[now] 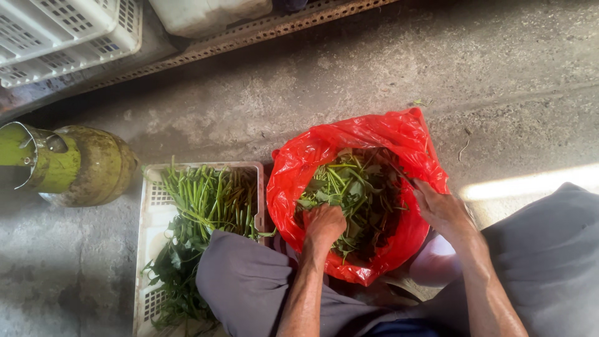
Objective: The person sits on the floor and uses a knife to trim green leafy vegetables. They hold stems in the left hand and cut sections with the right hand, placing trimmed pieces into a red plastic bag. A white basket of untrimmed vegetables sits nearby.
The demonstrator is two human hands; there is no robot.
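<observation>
- While the person sits low over the concrete floor (349,81), both bare hands reach into a red plastic bag (312,156) that stands open between the knees.
- The left hand (323,226) is down among the leafy greens (352,193) inside the bag, its fingers curled into a closed grip on a clump of stems and leaves.
- The right hand (440,209) lies at the bag's right rim, fingers bent inward toward the greens; its fingertips are hidden by the leaves and the plastic, so I cannot tell whether its grip holds anything.
- The greens fill the bag's hollow (pale stems mixed with darker leaves), and the bag's rim is rolled open all round.
- Just beside the bag, on the person's left, a white perforated crate (150,206) rests on the floor and touches the bag's side.
- A bundle of long green stalks (206,200) lies along the crate, the stems at the far end and the leaves toward the person, partly under the grey-clad left knee (249,281).
- Farther left, well apart from the bag, a yellow-green gas cylinder (87,165) lies tipped on its side.
- At the top left corner sits a stack of white plastic baskets (68,31), and a white container (206,12) stands near them on a rusty perforated metal strip (262,31).
</observation>
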